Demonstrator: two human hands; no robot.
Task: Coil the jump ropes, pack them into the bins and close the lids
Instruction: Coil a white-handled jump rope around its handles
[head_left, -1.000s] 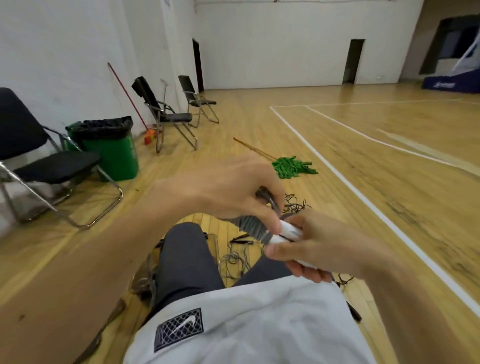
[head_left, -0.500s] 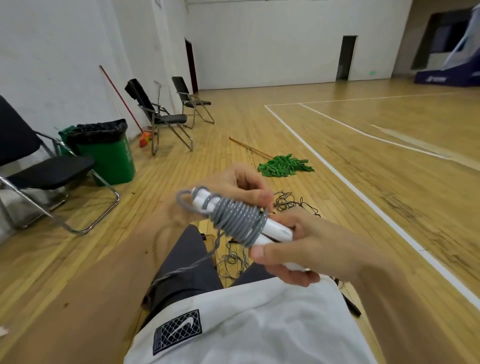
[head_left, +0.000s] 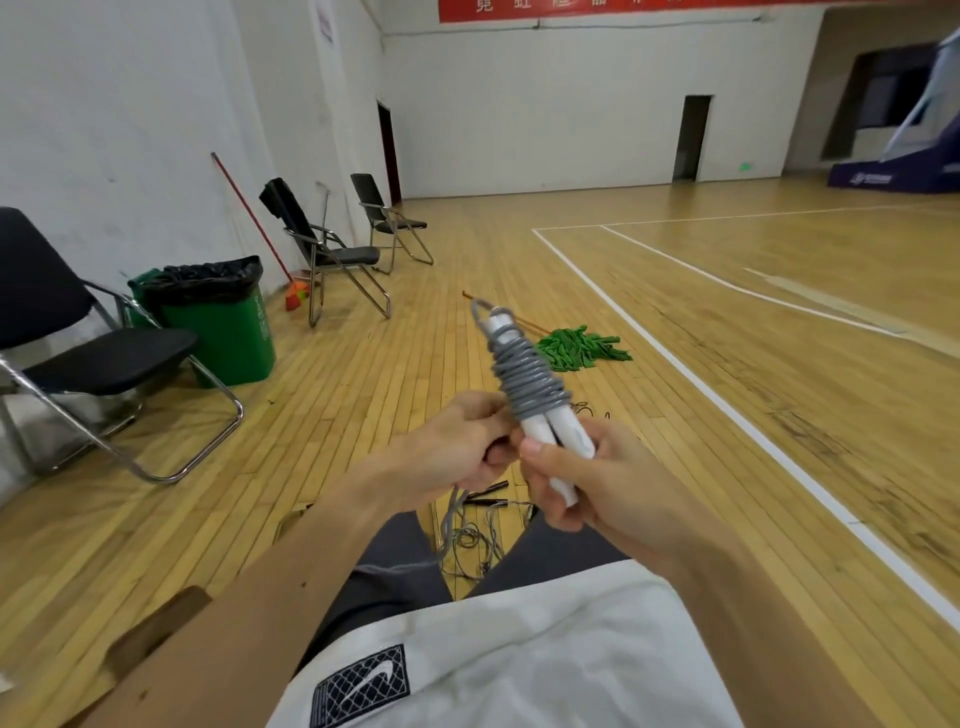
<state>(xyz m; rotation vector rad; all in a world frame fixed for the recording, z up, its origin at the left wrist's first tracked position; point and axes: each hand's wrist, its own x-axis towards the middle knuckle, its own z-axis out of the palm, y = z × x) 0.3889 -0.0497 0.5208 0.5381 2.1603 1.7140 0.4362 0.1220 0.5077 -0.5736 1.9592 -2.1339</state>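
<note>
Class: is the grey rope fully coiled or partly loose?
Partly loose: coils wrap the white handles, but a tail hangs below the left hand.

Left hand pinching rope, right hand gripping handles

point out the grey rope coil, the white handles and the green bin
grey rope coil (head_left: 527, 379), head view, middle of the wraps
white handles (head_left: 574, 435), head view, bare part below the wraps
green bin (head_left: 228, 338), head view, front wall

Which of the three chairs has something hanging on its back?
The middle chair: dark cloth hangs over its backrest. The near chair and the far chair have bare backs.
</note>
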